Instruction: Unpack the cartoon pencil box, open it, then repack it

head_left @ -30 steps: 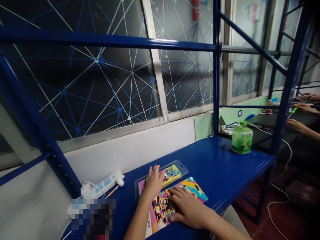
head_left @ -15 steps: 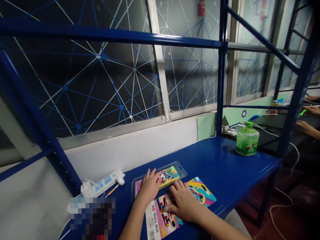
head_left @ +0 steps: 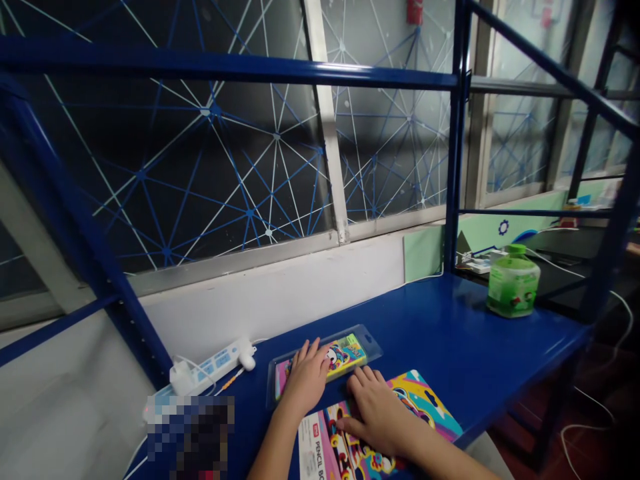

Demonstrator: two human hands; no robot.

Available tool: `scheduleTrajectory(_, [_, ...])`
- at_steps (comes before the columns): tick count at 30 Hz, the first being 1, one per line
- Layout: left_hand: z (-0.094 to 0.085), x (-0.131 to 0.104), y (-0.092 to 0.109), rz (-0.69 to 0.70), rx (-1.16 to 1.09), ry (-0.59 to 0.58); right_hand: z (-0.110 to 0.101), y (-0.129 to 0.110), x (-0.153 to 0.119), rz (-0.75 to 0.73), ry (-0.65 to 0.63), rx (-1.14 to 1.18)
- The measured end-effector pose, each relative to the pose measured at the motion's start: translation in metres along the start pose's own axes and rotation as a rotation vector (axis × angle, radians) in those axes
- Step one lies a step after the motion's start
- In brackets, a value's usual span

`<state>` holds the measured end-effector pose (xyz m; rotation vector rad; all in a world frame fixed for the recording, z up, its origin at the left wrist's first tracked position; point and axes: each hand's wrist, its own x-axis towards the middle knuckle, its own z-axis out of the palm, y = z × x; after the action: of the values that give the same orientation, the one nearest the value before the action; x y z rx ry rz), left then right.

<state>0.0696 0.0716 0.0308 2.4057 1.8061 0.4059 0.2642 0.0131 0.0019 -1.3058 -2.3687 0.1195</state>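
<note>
A colourful pencil box (head_left: pixel 345 355) with a cartoon print lies in a clear plastic blister shell (head_left: pixel 371 344) on the blue table. My left hand (head_left: pixel 307 377) rests on the pencil box, fingers spread, covering its middle. Closer to me lies a printed backing card (head_left: pixel 313 445), marked "PENCIL BOX" along its white strip. On top of this card my right hand (head_left: pixel 377 410) lies palm down, with the thumb apart from the fingers. Its fingertips reach the card's far edge near the shell. Part of the card's picture is hidden under that hand.
On the left is a white power strip (head_left: pixel 215 367) with plugs and cables. A green-capped bottle (head_left: pixel 513 283) stands at the right end of the blue table (head_left: pixel 425 323). Blue metal frame posts (head_left: pixel 457 147) rise around the table; a dark pixelated patch covers the lower left.
The backing card has slid towards me under my right hand, away from the blister shell. My left hand stays on the pencil box. The view has shifted slightly.
</note>
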Motion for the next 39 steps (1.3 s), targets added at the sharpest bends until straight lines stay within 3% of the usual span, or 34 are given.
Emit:
scheduleTrajectory(10, [0.003, 0.001, 0.0, 0.004, -0.004, 0.019, 0.004, 0.003, 0.001, 0.017, 0.006, 0.03])
scheduleTrajectory(15, [0.004, 0.0, 0.001, -0.001, -0.012, 0.002, -0.008, 0.001, 0.005, 0.0, -0.033, 0.051])
scheduleTrajectory(19, [0.003, 0.001, 0.0, -0.015, -0.021, -0.036, -0.026, 0.014, 0.006, -0.011, -0.091, 0.109])
scheduleTrajectory(23, [-0.001, -0.001, 0.0, -0.026, -0.036, -0.09, -0.056, 0.057, 0.012, 0.125, -0.187, 0.132])
scheduleTrajectory(26, [-0.004, -0.006, 0.002, -0.034, -0.052, -0.128, -0.079, 0.11, 0.023, 0.201, -0.205, 0.212])
scheduleTrajectory(31, [-0.011, -0.015, 0.009, -0.077, -0.074, -0.213, -0.095, 0.192, 0.048, 0.228, -0.4, 0.31])
scheduleTrajectory(34, [-0.011, -0.015, 0.008, -0.088, -0.06, -0.248, -0.094, 0.214, 0.059, 0.232, -0.459, 0.311])
scheduleTrajectory(39, [-0.01, -0.011, 0.001, -0.071, -0.047, -0.298, -0.089, 0.216, 0.069, 0.249, -0.468, 0.297])
